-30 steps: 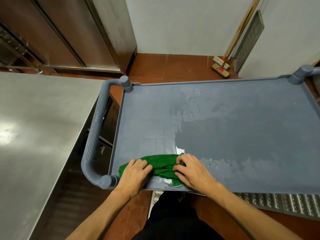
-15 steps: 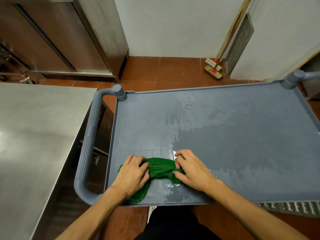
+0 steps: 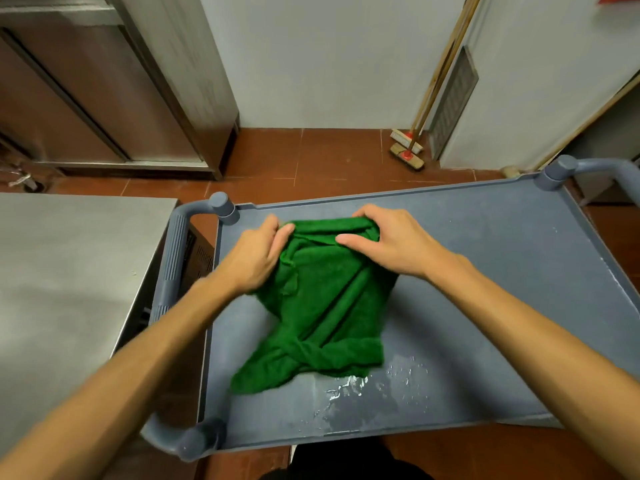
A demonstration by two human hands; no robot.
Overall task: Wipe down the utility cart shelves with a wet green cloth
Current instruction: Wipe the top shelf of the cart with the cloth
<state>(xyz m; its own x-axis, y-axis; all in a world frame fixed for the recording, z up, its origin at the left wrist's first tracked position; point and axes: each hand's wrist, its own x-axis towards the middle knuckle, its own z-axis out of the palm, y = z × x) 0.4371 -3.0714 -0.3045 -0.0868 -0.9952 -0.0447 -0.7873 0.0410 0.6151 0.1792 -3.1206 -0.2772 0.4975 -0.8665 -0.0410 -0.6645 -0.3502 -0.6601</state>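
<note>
Left hand (image 3: 254,258) and right hand (image 3: 388,244) are both gripping the green cloth's (image 3: 329,306) far edge, fingers curled round it. Cloth is trailing back from the hands over the cart shelf (image 3: 485,306); water is pooling (image 3: 363,386) just beyond its near end.

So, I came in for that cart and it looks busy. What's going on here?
A person is wiping the cart's top shelf with a green cloth. The left hand and right hand both grip the cloth's far edge, close to the shelf's far left corner, and the rest of it trails back toward the person. Water lies on the shelf by the near edge.
</note>
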